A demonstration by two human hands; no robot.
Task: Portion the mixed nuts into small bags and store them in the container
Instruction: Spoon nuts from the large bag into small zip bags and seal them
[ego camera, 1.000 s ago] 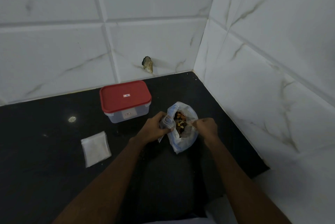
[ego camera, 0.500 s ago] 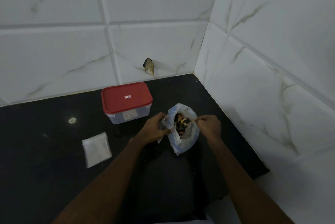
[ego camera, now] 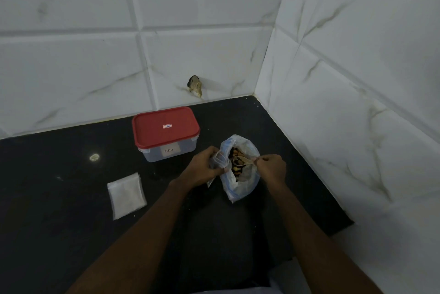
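Note:
A large clear plastic bag [ego camera: 239,189] of mixed nuts [ego camera: 234,152] stands open on the black counter [ego camera: 71,198]. My left hand [ego camera: 202,168] grips a small clear bag [ego camera: 220,159] at the big bag's left rim. Over the nuts, my right hand [ego camera: 271,167] pinches the handle of a small tan spoon [ego camera: 242,162], whose bowl points toward the small bag. A clear container with a shut red lid [ego camera: 165,127] sits behind my left hand. A flat stack of small bags [ego camera: 126,195] lies to the left.
White marble-look tiled walls [ego camera: 357,79] close the corner behind and to the right. A chipped hole [ego camera: 195,85] marks the back wall above the counter. A pale spot [ego camera: 94,157] sits on the counter left of the container. The counter's front edge ends at lower right.
My right hand drew slightly right and the spoon's bowl now shows above the nuts. My left hand keeps its grip on the small bag.

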